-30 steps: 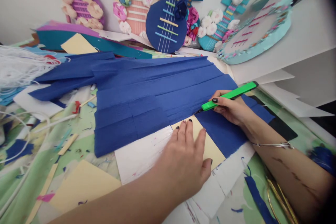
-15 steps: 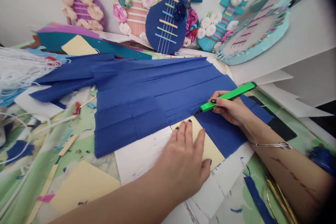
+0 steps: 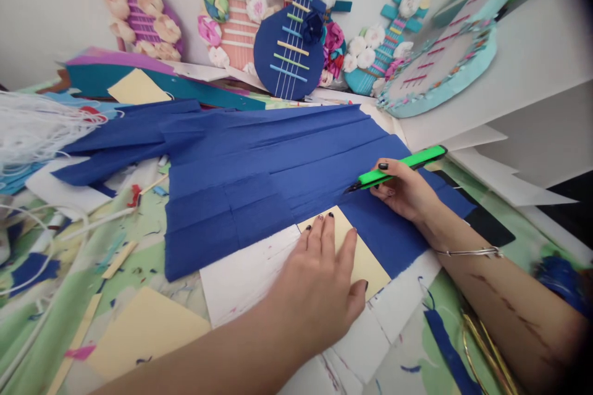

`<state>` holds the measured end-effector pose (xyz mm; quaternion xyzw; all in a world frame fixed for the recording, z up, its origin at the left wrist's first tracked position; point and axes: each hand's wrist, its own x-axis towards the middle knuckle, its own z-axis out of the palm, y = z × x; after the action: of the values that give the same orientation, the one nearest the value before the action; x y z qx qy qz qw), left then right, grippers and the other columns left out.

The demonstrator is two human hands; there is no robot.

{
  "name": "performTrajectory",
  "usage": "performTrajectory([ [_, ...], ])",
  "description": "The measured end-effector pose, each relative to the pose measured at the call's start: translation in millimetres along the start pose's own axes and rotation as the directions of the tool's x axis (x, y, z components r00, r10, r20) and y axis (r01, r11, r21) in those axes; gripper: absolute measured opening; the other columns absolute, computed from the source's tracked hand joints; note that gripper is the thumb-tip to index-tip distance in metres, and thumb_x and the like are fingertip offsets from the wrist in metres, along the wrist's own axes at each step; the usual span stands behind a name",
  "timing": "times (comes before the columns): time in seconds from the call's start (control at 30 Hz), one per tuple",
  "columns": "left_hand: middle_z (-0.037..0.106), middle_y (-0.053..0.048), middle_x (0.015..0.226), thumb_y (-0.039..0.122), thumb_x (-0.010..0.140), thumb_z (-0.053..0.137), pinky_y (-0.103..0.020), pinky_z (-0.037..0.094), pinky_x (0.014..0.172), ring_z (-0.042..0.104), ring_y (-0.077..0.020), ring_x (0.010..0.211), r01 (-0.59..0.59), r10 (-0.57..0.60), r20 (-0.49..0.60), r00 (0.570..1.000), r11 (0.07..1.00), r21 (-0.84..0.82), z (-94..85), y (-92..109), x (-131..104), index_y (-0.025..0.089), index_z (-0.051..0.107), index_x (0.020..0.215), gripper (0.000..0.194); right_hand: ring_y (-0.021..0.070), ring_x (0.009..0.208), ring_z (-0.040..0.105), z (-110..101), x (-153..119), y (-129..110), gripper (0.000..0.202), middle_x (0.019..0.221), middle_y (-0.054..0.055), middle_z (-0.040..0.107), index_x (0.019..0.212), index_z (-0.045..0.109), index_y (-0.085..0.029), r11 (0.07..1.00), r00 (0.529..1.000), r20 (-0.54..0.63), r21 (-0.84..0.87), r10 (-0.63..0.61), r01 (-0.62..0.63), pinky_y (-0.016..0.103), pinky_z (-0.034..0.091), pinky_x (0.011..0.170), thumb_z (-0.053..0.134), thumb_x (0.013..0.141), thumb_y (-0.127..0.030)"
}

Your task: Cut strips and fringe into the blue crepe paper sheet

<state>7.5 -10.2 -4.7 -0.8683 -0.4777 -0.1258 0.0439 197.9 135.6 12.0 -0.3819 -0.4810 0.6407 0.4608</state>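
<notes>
My right hand (image 3: 402, 190) is closed round a green utility knife (image 3: 407, 165), its dark tip slightly above or touching the blue crepe paper; which of the two I cannot tell. The folded blue crepe paper (image 3: 222, 179) spreads across the table. Fingers stretched out, my left hand (image 3: 319, 278) lies flat on a pale yellow square of card (image 3: 368, 262), pressing it over the paper's near edge. Beneath both is a white board (image 3: 243, 281) scored with many cut marks.
Several decorated paper guitars, one dark blue (image 3: 287, 52), lean against the wall behind. White cords (image 3: 41, 129) lie heaped at left. Another yellow card (image 3: 148, 327) rests near the front. Gold-handled scissors (image 3: 486, 352) and a blue strip (image 3: 447, 345) are at lower right.
The knife tip has lifted a little away from the yellow card's upper corner, and the right hand has tilted. My left hand stays flat on the card. The whole view has shifted slightly.
</notes>
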Motion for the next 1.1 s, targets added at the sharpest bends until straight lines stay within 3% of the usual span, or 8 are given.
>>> performTrajectory([
  [0.17, 0.043, -0.029, 0.137, 0.048, 0.092, 0.037, -0.048, 0.045, 0.099, 0.042, -0.0392, 0.128, -0.006, 0.005, 0.057, 0.998, 1.0, 0.008, -4.4, -1.0, 1.2, 0.01, 0.042, 0.139, 0.061, 0.005, 0.04, 0.028, 4.6, 2.7, 1.7, 0.029, 0.047, -0.006, 0.044, 0.059, 0.046, -0.019, 0.998, 0.994, -0.106, 0.061, 0.0, 0.007, 0.023, 0.017, 0.039, 0.074, 0.064, -0.025],
  [0.37, 0.046, -0.032, 0.133, 0.059, 0.091, 0.034, -0.055, 0.044, 0.097, 0.045, -0.0425, 0.125, -0.045, 0.034, 0.211, 0.977, 0.998, 0.052, -27.2, 6.3, -2.3, 0.009, 0.047, 0.136, 0.068, 0.0048, 0.042, 0.032, 7.7, 4.0, 4.4, 0.033, 0.051, -0.006, 0.045, 0.06, 0.044, -0.019, 0.995, 0.99, -0.136, 0.079, -0.042, 0.053, 0.022, 0.02, 0.038, 0.076, 0.062, -0.027],
  [0.6, 0.055, -0.034, 0.121, 0.064, 0.087, 0.039, -0.054, 0.046, 0.093, 0.055, -0.0431, 0.114, -0.121, 0.071, 0.209, 0.975, 0.964, 0.235, -39.2, 15.4, -43.2, 0.006, 0.05, 0.133, 0.075, 0.0051, 0.043, 0.038, 9.4, 3.7, 5.7, 0.033, 0.054, -0.006, 0.046, 0.065, 0.048, -0.019, 0.994, 0.99, -0.128, 0.081, -0.063, 0.074, 0.021, 0.022, 0.036, 0.079, 0.058, -0.029],
  [0.73, 0.063, -0.03, 0.11, 0.058, 0.089, 0.04, -0.052, 0.05, 0.086, 0.064, -0.0411, 0.102, -0.09, 0.049, 0.131, 0.99, 0.937, 0.338, -41.1, 1.7, -77.6, 0.004, 0.06, 0.122, 0.067, 0.0054, 0.045, 0.042, 9.8, 4.4, 7.1, 0.033, 0.054, -0.005, 0.048, 0.066, 0.049, -0.019, 0.993, 0.989, -0.131, 0.089, -0.067, 0.079, 0.02, 0.024, 0.036, 0.08, 0.059, -0.028],
  [0.87, 0.069, -0.022, 0.094, 0.034, 0.094, 0.039, -0.052, 0.05, 0.082, 0.067, -0.0363, 0.09, -0.048, 0.038, 0.033, 0.999, 0.909, 0.413, -57.6, -9.5, -90.8, 0.005, 0.069, 0.097, 0.041, 0.0059, 0.046, 0.044, 9.7, 5.3, 8.6, 0.031, 0.053, -0.005, 0.051, 0.068, 0.052, -0.018, 0.993, 0.988, -0.14, 0.084, -0.071, 0.083, 0.019, 0.028, 0.036, 0.081, 0.059, -0.028],
  [0.93, 0.068, -0.012, 0.075, 0.027, 0.096, 0.036, -0.04, 0.052, 0.068, 0.066, -0.0267, 0.075, -0.054, 0.093, -0.11, 0.99, 0.945, 0.322, -74.3, -3.1, -89.6, 0.014, 0.066, 0.074, 0.039, 0.0061, 0.045, 0.044, 10.2, 5.5, 9.4, 0.03, 0.052, -0.005, 0.052, 0.069, 0.054, -0.018, 0.994, 0.987, -0.143, 0.072, -0.073, 0.084, 0.019, 0.028, 0.036, 0.081, 0.059, -0.028],
  [1.0, 0.052, -0.002, 0.052, 0.028, 0.098, 0.028, -0.029, 0.04, 0.046, 0.051, -0.0163, 0.047, -0.072, 0.103, -0.274, 0.956, 0.99, 0.123, -93.2, 11.1, -89.2, 0.019, 0.053, 0.057, 0.049, 0.0059, 0.043, 0.042, 10.8, 5.8, 10.2, 0.029, 0.049, -0.005, 0.052, 0.069, 0.054, -0.018, 0.995, 0.986, -0.147, 0.057, -0.075, 0.084, 0.019, 0.028, 0.035, 0.08, 0.059, -0.027],
  [1.1, 0.045, 0.001, 0.049, 0.026, 0.099, 0.024, -0.026, 0.035, 0.044, 0.045, -0.0126, 0.045, -0.145, 0.11, -0.35, 0.93, 0.987, -0.075, -115.1, 34.7, -95.2, 0.021, 0.05, 0.055, 0.051, 0.0058, 0.041, 0.04, 11.4, 7.8, 10.7, 0.027, 0.046, -0.005, 0.05, 0.066, 0.052, -0.019, 0.996, 0.983, -0.167, 0.038, -0.075, 0.082, 0.018, 0.028, 0.035, 0.077, 0.059, -0.024],
])
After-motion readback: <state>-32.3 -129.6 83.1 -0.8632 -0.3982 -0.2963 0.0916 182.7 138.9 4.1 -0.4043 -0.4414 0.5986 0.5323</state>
